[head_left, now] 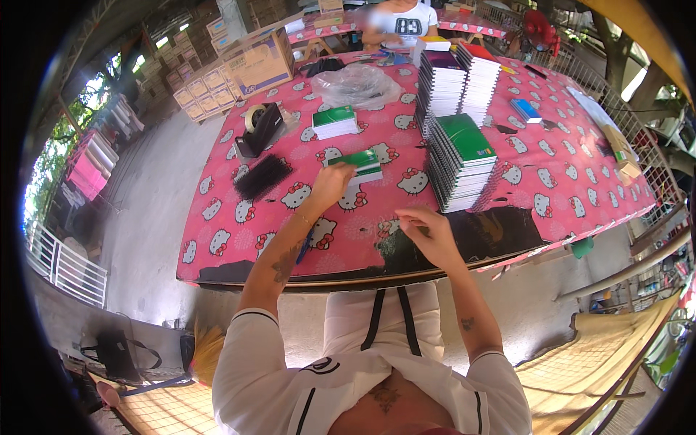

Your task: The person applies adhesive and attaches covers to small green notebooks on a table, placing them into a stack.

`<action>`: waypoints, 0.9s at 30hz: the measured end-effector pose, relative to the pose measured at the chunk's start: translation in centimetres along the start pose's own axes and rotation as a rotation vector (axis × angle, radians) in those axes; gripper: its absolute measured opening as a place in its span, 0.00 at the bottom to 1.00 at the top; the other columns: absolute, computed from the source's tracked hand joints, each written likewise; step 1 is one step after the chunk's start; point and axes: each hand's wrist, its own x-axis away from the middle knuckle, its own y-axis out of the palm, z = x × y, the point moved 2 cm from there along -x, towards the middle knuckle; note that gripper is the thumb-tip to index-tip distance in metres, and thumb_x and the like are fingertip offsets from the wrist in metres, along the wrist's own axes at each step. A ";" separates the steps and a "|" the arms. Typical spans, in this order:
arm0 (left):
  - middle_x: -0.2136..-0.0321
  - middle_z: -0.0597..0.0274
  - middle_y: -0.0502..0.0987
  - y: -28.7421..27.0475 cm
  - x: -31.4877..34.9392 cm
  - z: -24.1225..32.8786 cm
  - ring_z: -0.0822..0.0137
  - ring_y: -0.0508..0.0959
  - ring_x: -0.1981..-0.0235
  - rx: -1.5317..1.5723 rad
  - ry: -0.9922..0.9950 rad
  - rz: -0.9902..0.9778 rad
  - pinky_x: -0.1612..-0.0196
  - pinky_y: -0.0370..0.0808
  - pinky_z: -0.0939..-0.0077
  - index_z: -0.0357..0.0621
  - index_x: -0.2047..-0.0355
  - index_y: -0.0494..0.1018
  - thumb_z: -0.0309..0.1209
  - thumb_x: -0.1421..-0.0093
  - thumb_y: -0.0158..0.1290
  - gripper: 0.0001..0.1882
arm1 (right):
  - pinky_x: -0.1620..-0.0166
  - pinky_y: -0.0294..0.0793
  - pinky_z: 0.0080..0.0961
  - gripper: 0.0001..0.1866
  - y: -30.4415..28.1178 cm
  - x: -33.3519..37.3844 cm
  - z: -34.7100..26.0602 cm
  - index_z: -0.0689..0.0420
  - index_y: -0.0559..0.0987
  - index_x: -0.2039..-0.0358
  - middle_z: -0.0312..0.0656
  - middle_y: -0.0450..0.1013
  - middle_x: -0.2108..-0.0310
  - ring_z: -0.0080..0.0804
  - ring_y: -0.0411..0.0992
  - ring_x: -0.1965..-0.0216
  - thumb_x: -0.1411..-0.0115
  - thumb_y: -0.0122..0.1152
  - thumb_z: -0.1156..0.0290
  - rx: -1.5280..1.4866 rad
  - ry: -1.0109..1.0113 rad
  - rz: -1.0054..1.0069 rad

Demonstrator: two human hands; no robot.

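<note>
My left hand (332,190) is closed on the left edge of a green cover sheet (354,158), which lies over a small white-edged stack (372,175). My right hand (429,235) hovers above the table's front part, fingers loosely bent and apart, with nothing visible in it. Just beyond the right hand rises a tall pile of spiral notebooks (464,167) with a green cover on top. Another low stack with a green top (335,122) sits behind the one at my left hand. A blue pen (305,246) lies beside my left forearm.
A black tape dispenser (259,130) and a dark bundle of wire combs (262,177) lie at left. Behind are clear plastic (355,83), a cardboard box (259,64), more notebook piles (440,85) and a blue pack (525,111). A person (402,25) sits across the pink-covered table (217,199).
</note>
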 end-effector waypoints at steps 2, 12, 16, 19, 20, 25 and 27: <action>0.63 0.51 0.81 -1.0 -0.4 -0.4 0.47 0.81 0.66 0.068 -0.055 0.076 0.66 0.79 0.57 0.41 0.59 0.79 0.25 0.41 0.56 0.10 | 0.53 0.76 0.26 0.19 2.0 -0.8 3.4 0.59 0.79 0.48 0.44 0.79 0.58 0.34 0.78 0.57 0.40 0.67 0.74 -0.077 0.086 -0.056; 0.68 0.55 0.80 -2.4 3.4 8.0 0.52 0.80 0.63 0.375 0.053 0.123 0.56 0.78 0.56 0.42 0.61 0.80 0.26 0.43 0.58 0.09 | 0.51 0.74 0.24 0.27 1.2 1.1 8.0 0.61 0.72 0.45 0.42 0.79 0.63 0.28 0.76 0.57 0.46 0.70 0.80 -0.039 0.173 0.110; 0.64 0.51 0.77 -8.2 9.4 -10.6 0.49 0.78 0.62 -0.634 -0.419 0.105 0.58 0.78 0.58 0.42 0.62 0.78 0.27 0.40 0.55 0.07 | 0.55 0.74 0.19 0.22 3.6 1.1 7.4 0.60 0.73 0.49 0.39 0.77 0.61 0.23 0.74 0.59 0.43 0.69 0.79 -0.279 0.195 0.165; 0.62 0.49 0.76 -8.4 10.7 -11.9 0.49 0.78 0.61 -0.678 -0.255 0.048 0.59 0.79 0.59 0.40 0.61 0.76 0.27 0.38 0.53 0.07 | 0.55 0.74 0.18 0.20 4.1 0.4 7.1 0.61 0.76 0.50 0.38 0.78 0.61 0.22 0.74 0.59 0.44 0.69 0.80 -0.233 0.261 0.153; 0.63 0.49 0.75 -8.0 9.7 -11.1 0.49 0.78 0.61 -0.640 -0.195 0.178 0.62 0.78 0.59 0.38 0.61 0.73 0.25 0.37 0.52 0.06 | 0.54 0.74 0.18 0.19 4.0 0.7 7.8 0.62 0.77 0.51 0.38 0.78 0.61 0.22 0.74 0.59 0.43 0.69 0.80 -0.256 0.298 0.112; 0.64 0.51 0.75 -7.5 7.2 -0.5 0.51 0.78 0.65 -0.139 -0.268 0.402 0.66 0.76 0.60 0.37 0.54 0.74 0.24 0.37 0.54 0.11 | 0.54 0.74 0.17 0.12 4.1 1.0 8.2 0.63 0.81 0.55 0.36 0.79 0.61 0.20 0.75 0.60 0.40 0.66 0.79 -0.299 0.337 0.038; 0.70 0.51 0.74 -6.7 8.6 4.3 0.53 0.76 0.75 0.249 -0.165 0.302 0.71 0.73 0.63 0.40 0.54 0.77 0.29 0.36 0.56 0.11 | 0.55 0.74 0.17 0.12 4.4 0.9 8.1 0.63 0.81 0.54 0.35 0.79 0.61 0.19 0.74 0.60 0.39 0.66 0.78 -0.317 0.339 0.047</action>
